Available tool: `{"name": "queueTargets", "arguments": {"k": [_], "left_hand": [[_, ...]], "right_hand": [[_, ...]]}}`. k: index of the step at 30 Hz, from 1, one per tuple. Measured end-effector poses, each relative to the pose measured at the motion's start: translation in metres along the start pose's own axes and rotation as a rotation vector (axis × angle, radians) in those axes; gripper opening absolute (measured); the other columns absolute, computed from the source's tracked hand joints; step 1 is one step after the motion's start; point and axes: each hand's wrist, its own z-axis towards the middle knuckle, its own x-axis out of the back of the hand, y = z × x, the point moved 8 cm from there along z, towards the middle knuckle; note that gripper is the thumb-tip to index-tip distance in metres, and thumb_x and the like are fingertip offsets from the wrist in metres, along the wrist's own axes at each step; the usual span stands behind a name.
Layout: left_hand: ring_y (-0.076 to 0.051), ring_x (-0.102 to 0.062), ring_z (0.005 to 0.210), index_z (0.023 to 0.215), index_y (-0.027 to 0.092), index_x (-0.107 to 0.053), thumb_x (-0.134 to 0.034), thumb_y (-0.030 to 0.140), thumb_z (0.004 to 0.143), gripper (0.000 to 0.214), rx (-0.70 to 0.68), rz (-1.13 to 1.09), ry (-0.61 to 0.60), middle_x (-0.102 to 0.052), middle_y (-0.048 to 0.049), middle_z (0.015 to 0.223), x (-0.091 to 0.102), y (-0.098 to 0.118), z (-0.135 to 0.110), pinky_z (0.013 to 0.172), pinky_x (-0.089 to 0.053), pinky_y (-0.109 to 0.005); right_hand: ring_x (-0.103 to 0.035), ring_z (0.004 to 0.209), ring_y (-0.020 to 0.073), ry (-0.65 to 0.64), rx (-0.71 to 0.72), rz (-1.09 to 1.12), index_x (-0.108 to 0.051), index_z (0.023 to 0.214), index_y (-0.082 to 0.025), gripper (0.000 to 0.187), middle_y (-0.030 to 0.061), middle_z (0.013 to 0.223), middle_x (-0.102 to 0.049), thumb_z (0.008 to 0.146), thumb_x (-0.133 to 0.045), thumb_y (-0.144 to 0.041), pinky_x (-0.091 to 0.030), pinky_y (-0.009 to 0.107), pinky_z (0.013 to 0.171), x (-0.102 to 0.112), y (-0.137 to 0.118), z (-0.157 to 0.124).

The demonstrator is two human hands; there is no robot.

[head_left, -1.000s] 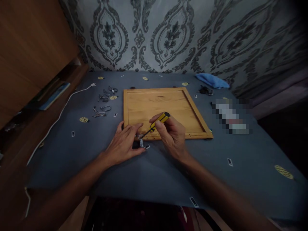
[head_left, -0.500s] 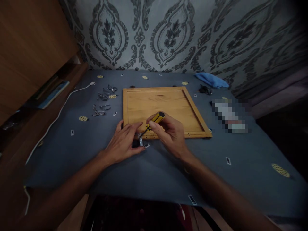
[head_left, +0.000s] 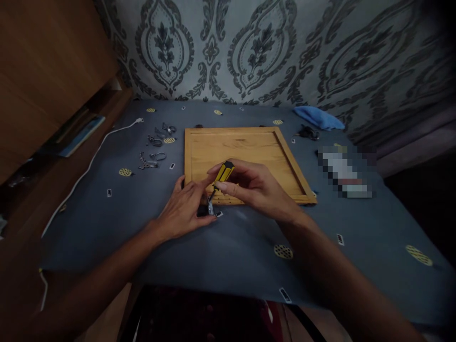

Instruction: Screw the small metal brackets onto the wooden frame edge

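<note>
My right hand (head_left: 254, 187) grips a yellow-and-black screwdriver (head_left: 221, 175), its tip pointing down-left at a small metal fitting (head_left: 210, 207) by the near edge of a wooden framed panel (head_left: 245, 161). My left hand (head_left: 185, 209) lies on the grey cloth, its fingers closed round that fitting and holding it against the panel's near rail. Part of the fitting is hidden under the fingers.
Several small metal fittings (head_left: 153, 152) lie on the cloth at the left. A white cable (head_left: 92, 159) runs along the left edge. A blue cloth (head_left: 318, 118) and a dark object (head_left: 306, 133) sit at the back right. A wooden cabinet (head_left: 53, 71) stands at left.
My right hand has turned the screwdriver more upright and shifted it slightly left. My right forearm has swung outward. My left hand stays on the fitting.
</note>
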Motion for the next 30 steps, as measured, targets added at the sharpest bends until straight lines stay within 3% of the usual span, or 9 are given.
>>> {"name": "queueTargets", "arguments": {"k": [3, 7, 14, 18, 23, 30], "left_hand": [[-0.032, -0.065, 0.114, 0.153, 0.022, -0.025, -0.077, 0.044, 0.083, 0.09, 0.002, 0.024, -0.003, -0.069, -0.0077, 0.115, -0.0001, -0.0002, -0.0001, 0.119, -0.027, -0.064], [-0.034, -0.063, 0.12, 0.148, 0.022, -0.031, -0.077, 0.045, 0.083, 0.084, 0.011, 0.033, -0.015, -0.068, -0.0099, 0.121, -0.0005, -0.0007, 0.0001, 0.12, -0.026, -0.064], [-0.032, -0.064, 0.116, 0.154, 0.023, -0.022, -0.075, 0.045, 0.084, 0.09, -0.005, 0.014, 0.0, -0.069, -0.0076, 0.117, 0.0003, 0.0003, -0.0001, 0.12, -0.026, -0.062], [-0.032, -0.065, 0.115, 0.148, 0.023, -0.031, -0.076, 0.045, 0.084, 0.082, 0.004, 0.011, -0.001, -0.068, -0.0081, 0.118, 0.0004, -0.0001, 0.0005, 0.119, -0.026, -0.062], [-0.031, -0.065, 0.113, 0.148, 0.023, -0.031, -0.079, 0.044, 0.082, 0.084, 0.008, 0.013, -0.005, -0.069, -0.0071, 0.115, 0.0004, 0.0001, 0.0008, 0.119, -0.027, -0.063], [-0.032, -0.063, 0.12, 0.153, 0.023, -0.024, -0.077, 0.046, 0.083, 0.091, 0.006, -0.004, -0.007, -0.07, -0.0082, 0.118, -0.0008, -0.0014, 0.0, 0.12, -0.024, -0.064]], "right_hand": [[-0.058, 0.066, 0.0126, 0.103, -0.01, -0.024, -0.065, 0.081, -0.019, 0.036, -0.0013, 0.073, -0.063, 0.083, -0.079, -0.053, -0.048, 0.026, 0.059, 0.0012, 0.0044, 0.0], [-0.051, 0.058, 0.0103, 0.181, -0.026, -0.035, -0.062, 0.079, -0.02, 0.04, -0.0033, 0.068, -0.058, 0.079, -0.082, -0.054, -0.041, 0.024, 0.051, 0.0026, 0.007, -0.0017], [-0.064, 0.067, 0.0115, -0.009, -0.041, 0.054, -0.069, 0.118, -0.019, 0.039, 0.0002, 0.083, -0.068, 0.091, -0.072, -0.048, -0.055, 0.026, 0.066, -0.002, 0.0034, -0.0058], [-0.062, 0.058, 0.0104, 0.078, -0.019, 0.059, -0.073, 0.102, -0.018, 0.034, -0.0017, 0.073, -0.066, 0.086, -0.077, -0.049, -0.053, 0.025, 0.057, 0.0001, 0.0073, -0.0055], [-0.059, 0.052, 0.0099, 0.154, -0.008, 0.055, -0.065, 0.084, -0.019, 0.035, -0.0041, 0.066, -0.062, 0.081, -0.082, -0.049, -0.049, 0.023, 0.049, -0.0009, 0.0098, -0.0036], [-0.065, 0.066, 0.0115, 0.002, -0.009, 0.067, -0.069, 0.114, -0.018, 0.037, -0.0015, 0.076, -0.066, 0.091, -0.073, -0.047, -0.056, 0.026, 0.065, -0.003, 0.0051, -0.0062]]}}
